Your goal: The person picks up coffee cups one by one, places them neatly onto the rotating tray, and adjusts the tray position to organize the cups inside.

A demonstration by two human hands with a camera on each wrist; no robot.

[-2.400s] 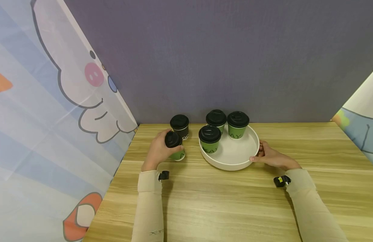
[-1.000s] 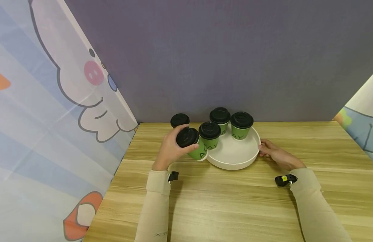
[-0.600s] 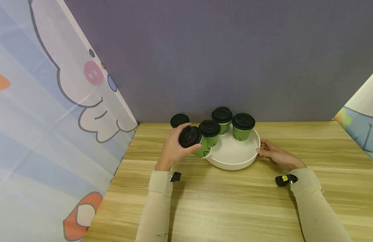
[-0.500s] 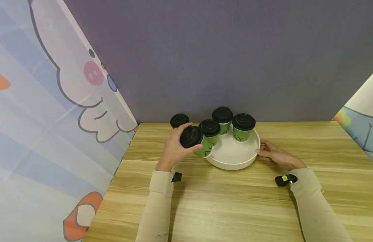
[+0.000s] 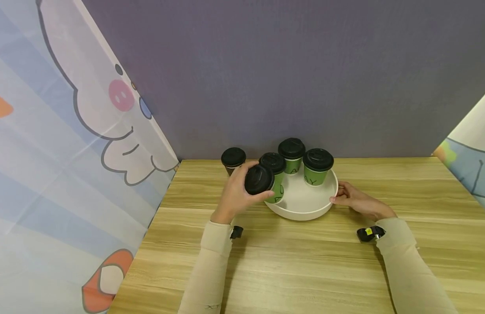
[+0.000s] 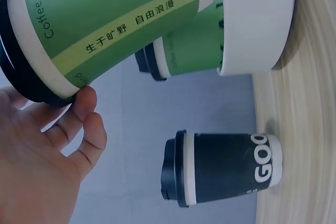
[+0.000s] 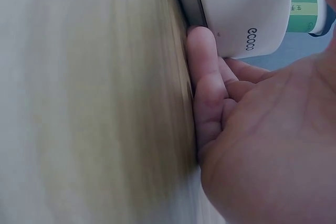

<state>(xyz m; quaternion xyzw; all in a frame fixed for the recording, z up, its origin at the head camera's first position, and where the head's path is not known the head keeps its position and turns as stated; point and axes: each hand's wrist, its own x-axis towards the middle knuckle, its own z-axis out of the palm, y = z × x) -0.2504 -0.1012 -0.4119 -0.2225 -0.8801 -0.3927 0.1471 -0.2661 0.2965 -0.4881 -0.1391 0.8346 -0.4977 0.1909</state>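
Observation:
My left hand (image 5: 237,194) holds a green paper coffee cup (image 6: 115,24) by its black-lidded upper part. The cup leans, its base towards the round white tray (image 5: 305,203), at the tray's left side. Whether it touches the tray is unclear. Three similar lidded cups stand in the tray: one at the left (image 5: 273,162), partly hidden by the held cup, one at the back (image 5: 291,149) and one at the right (image 5: 318,160). My right hand (image 5: 359,203) grips the tray's right edge, thumb at the rim. In the right wrist view a finger lies low against the tray's wall (image 7: 241,19).
A dark lidded cup (image 6: 231,166) stands on the wooden table (image 5: 289,261) left of the tray, partly behind my left hand in the head view. A grey panel (image 5: 289,78) rises along the table's back edge. A cartoon-printed sheet (image 5: 69,174) hangs at the left.
My left hand has carried the green cup rightwards from near the dark cup to the tray. The tray's cups have shifted round clockwise, while my right hand stays at the rim.

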